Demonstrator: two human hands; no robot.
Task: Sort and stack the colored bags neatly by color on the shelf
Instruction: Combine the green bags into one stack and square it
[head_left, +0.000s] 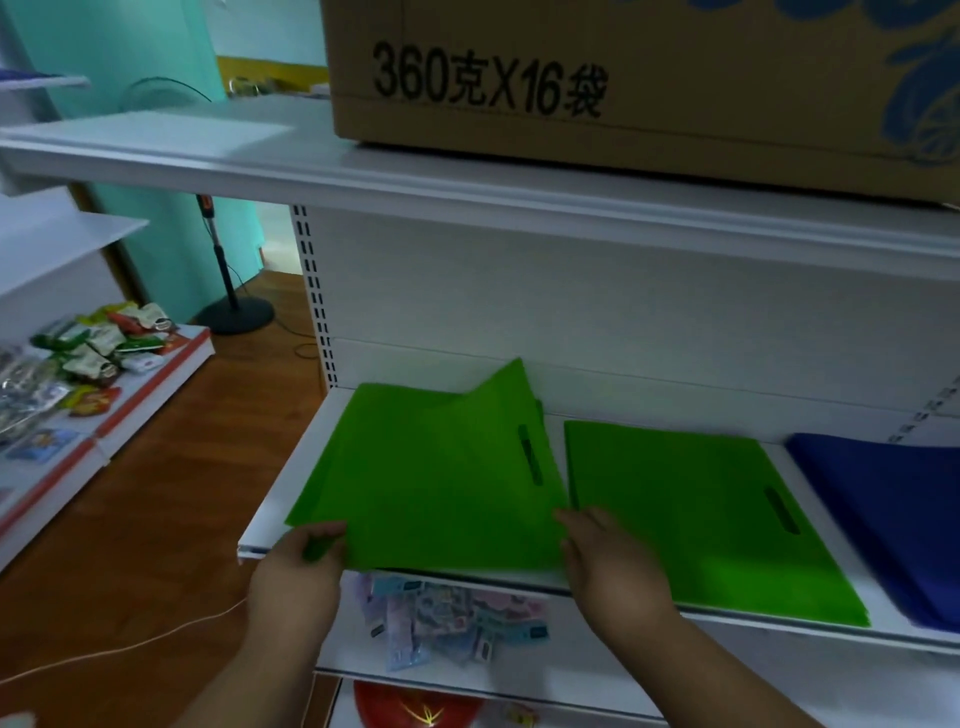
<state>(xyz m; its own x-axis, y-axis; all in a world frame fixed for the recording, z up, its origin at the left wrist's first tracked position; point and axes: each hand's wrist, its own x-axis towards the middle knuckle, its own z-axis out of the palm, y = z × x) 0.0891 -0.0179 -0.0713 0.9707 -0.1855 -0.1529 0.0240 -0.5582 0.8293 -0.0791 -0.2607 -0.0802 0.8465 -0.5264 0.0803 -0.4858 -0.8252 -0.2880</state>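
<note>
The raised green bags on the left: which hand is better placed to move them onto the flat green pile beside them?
The right hand. It holds the green bags at the edge nearest the flat pile, almost touching it. The left hand pinches the far left corner, away from the pile.

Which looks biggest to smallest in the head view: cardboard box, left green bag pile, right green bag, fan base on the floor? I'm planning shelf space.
1. cardboard box, though cropped and nearer.
2–3. left green bag pile and right green bag: look alike, unranked.
4. fan base, farther away.
</note>
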